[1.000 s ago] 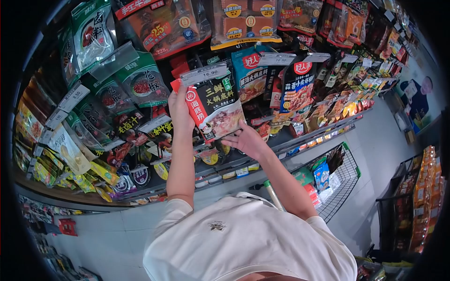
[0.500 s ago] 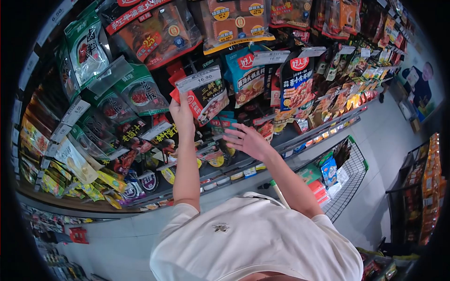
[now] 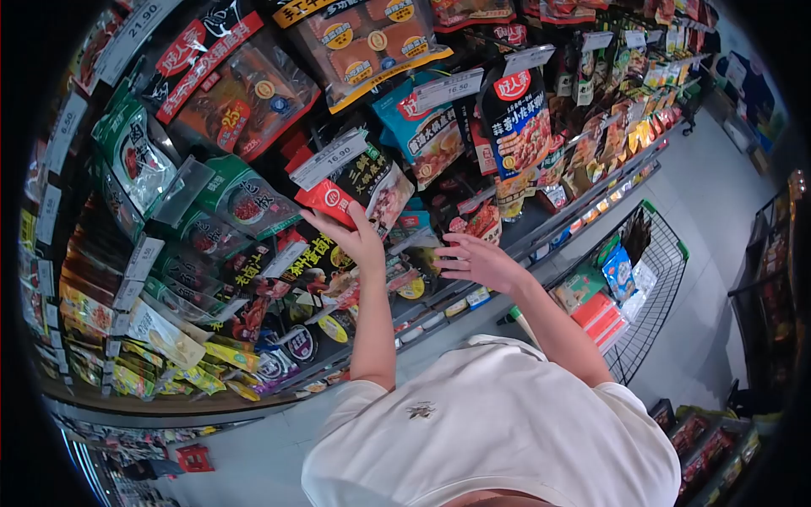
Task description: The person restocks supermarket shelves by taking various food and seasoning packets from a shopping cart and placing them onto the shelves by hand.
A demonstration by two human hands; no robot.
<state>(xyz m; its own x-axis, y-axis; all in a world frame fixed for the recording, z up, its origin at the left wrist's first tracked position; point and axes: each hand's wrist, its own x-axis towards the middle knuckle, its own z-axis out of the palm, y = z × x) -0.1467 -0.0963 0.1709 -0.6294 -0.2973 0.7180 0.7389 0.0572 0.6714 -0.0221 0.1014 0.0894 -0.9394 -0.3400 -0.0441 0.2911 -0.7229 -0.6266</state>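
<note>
A red and black packet with a food picture point(image 3: 392, 196) hangs on the shelf rack, partly behind a 16.90 price tag point(image 3: 329, 160). My left hand point(image 3: 355, 239) is at the packet's lower left edge, fingers spread and its upper fingers overlapping the red part; whether they press on it is hard to tell. To the right, my right hand point(image 3: 483, 262) is open with fingers stretched toward the rack, holding nothing, below a red food packet point(image 3: 483, 221). Above it hang a teal packet point(image 3: 431, 148) and a dark blue packet point(image 3: 519, 127).
Green spice bags point(image 3: 245, 196) hang at the left, with large brown packs point(image 3: 241, 106) above. A wire shopping cart point(image 3: 655, 313) holding several packages stands at the right, beside the shelf edge point(image 3: 591, 211). Another rack point(image 3: 764, 287) is at the far right.
The packet, held out between both hands earlier, now hangs back behind its tag. My left hand has loosened from its upper corner and moved lower. My right hand has drawn away, and the view has turned.
</note>
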